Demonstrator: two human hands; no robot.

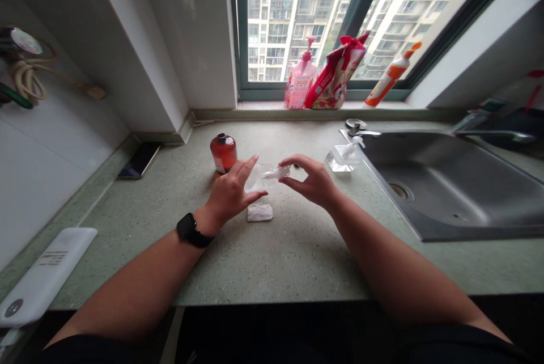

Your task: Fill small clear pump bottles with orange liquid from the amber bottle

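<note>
My left hand [232, 191], with a black smartwatch [189, 229] on its wrist, holds a small clear plastic bottle [260, 177] from the near side. Its white pump nozzle [278, 172] points right, and my right hand [308, 180] pinches near its tip between thumb and forefinger. A second clear bottle with a white pump [344, 159] lies on the counter to the right. Just below my hands is a folded white tissue [260, 212]. A red-brown bottle [223, 153] stands beyond my left hand, apart from it.
The speckled green counter [297, 262] holds a black phone [139, 160] at left and a white flat device [45, 273] at the near left. A steel sink [446, 182] with a faucet [365, 132] lies right. Pink soap, a red bag and an orange-white bottle line the windowsill.
</note>
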